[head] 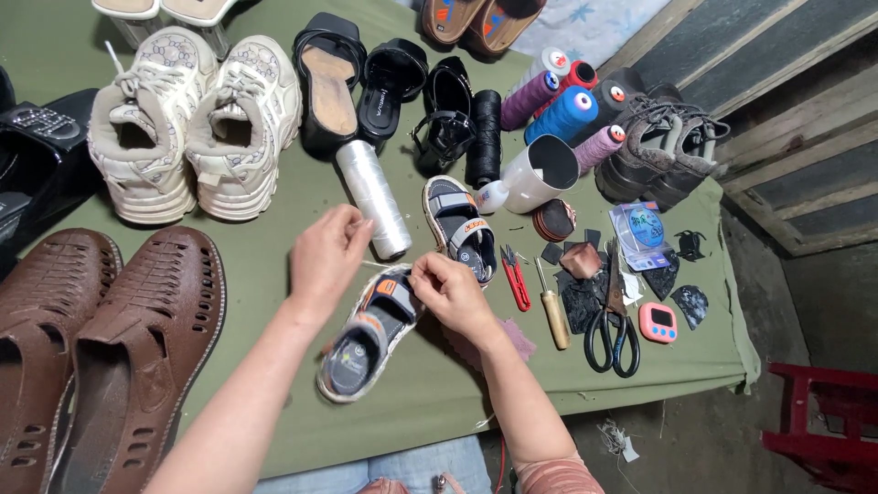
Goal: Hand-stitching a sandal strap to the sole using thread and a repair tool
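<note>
A small grey sandal (366,337) with orange trim lies on the green cloth (274,220) in front of me. My right hand (450,293) pinches at its strap near the toe end. My left hand (325,256) is raised just left of it, fingers pinched on a thin pale thread that runs toward the sandal. The matching sandal (460,227) lies just beyond, upright.
Brown perforated shoes (110,348) lie at the left, cream sneakers (192,128) behind them, black sandals (393,91) further back. A clear roll (372,197), thread spools (560,110), a white cup (535,174), snips (515,276), an awl (552,311), scissors (613,334) and leather scraps lie right.
</note>
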